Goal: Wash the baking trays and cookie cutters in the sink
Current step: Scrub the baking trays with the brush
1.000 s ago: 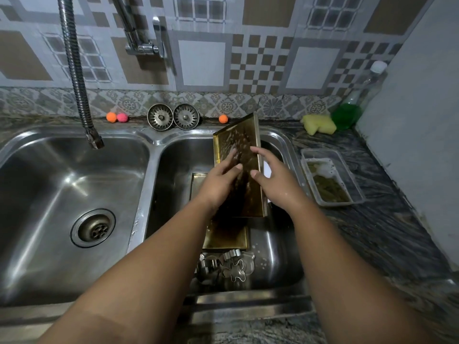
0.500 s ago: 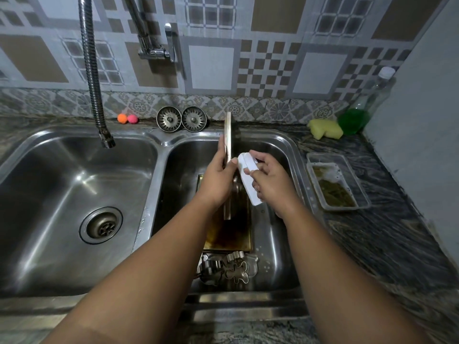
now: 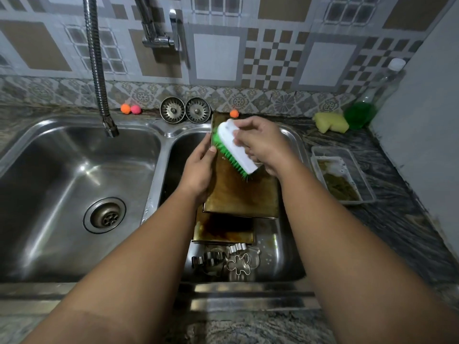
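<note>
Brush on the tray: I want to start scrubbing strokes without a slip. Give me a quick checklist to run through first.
1. Brush gripped by right hand: ok.
2. Left hand steadying the tray by its left edge: ok.
3. Bristles touching the tray: ok, the green bristles meet its surface.
4. Tray over the right basin, so drips fall inside: ok.
5. Water running from the hose: not ok, it hangs over the left basin and no stream shows.
6. Soap on the bristles: cannot tell.
</note>
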